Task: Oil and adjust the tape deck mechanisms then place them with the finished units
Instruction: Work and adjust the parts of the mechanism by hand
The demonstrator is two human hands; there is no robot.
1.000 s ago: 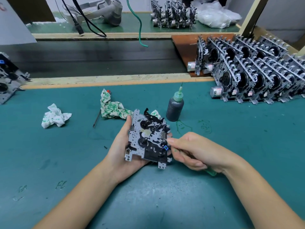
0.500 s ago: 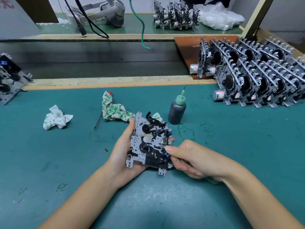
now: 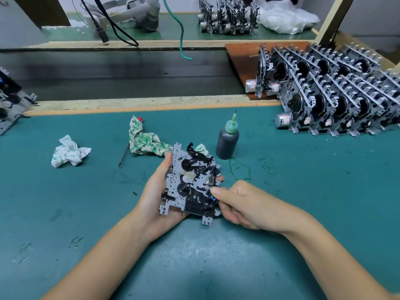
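Note:
I hold one tape deck mechanism (image 3: 190, 182), a grey metal plate with black gears and a small blue part, over the teal mat. My left hand (image 3: 155, 191) grips its left edge from underneath, thumb at the upper corner. My right hand (image 3: 242, 202) has its fingers curled round a small green tool that is mostly hidden, and the thumb tip touches the mechanism's right edge by the blue part. A dark oil bottle (image 3: 227, 144) with a green nozzle stands upright just behind. The finished units (image 3: 337, 100) lean in rows at the right.
Two crumpled green-printed cloths (image 3: 69, 151) (image 3: 145, 141) and a thin black pick (image 3: 123, 154) lie left of the bottle. More mechanisms (image 3: 10, 100) sit at the left edge. Beyond a wooden rail (image 3: 138, 103) runs a dark belt, with cables and more units behind it.
My right hand has slid slightly down the mechanism's right edge, and the thumb now sits just above the blue part. The left hand keeps the same grip.

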